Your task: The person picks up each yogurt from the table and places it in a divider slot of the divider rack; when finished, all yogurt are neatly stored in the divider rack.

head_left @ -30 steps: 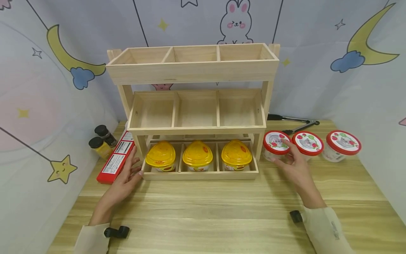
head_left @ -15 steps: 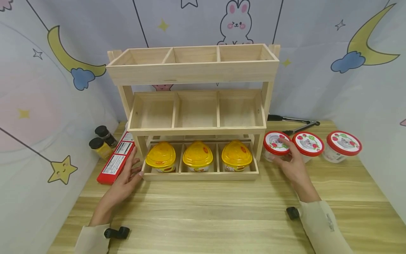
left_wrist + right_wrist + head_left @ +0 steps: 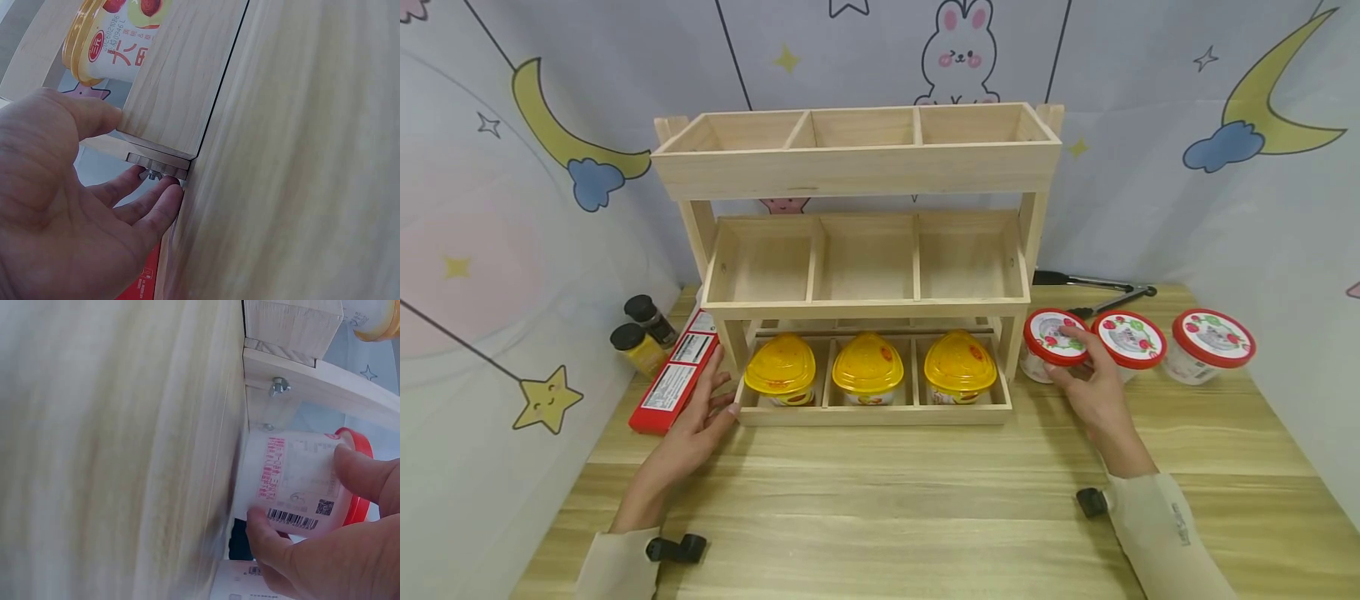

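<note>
Well, at four o'clock from the shelf [image 3: 850, 171] the right hand [image 3: 1096, 392] has its grip clamped on the tub [image 3: 297, 472], so I'd keep its lid [image 3: 1045, 330] level, the left hand [image 3: 694, 427], grip apart, at seven.

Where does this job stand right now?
Apparently done: three yellow-lidded tubs sit in the bottom tier of the rack. In hand: a red-lidded tub, gripped by the right hand. Probably left: shelving it and two other red-lidded tubs on the table.

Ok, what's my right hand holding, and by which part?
Your right hand holds the leftmost red-lidded tub by its printed side, below the lid.
</note>
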Available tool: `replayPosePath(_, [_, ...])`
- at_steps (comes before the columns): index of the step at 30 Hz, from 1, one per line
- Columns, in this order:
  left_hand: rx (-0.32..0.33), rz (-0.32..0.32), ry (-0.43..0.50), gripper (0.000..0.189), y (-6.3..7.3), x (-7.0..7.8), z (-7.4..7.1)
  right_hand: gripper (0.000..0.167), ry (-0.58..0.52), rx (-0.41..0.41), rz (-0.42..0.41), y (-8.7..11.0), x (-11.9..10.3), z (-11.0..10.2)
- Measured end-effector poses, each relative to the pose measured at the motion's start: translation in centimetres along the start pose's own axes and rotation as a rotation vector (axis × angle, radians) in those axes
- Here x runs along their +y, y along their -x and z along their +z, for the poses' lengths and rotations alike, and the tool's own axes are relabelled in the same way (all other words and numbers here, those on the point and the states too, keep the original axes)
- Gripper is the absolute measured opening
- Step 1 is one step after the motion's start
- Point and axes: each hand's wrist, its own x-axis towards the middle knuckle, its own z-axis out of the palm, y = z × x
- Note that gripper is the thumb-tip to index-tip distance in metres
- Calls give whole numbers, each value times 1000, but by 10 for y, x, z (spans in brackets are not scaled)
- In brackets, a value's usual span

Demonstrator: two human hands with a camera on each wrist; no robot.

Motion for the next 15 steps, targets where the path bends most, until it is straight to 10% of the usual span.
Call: replayPosePath(15, [-6,-2,7,94,0,1,0,69,21,-1,-68,8,-13,-7])
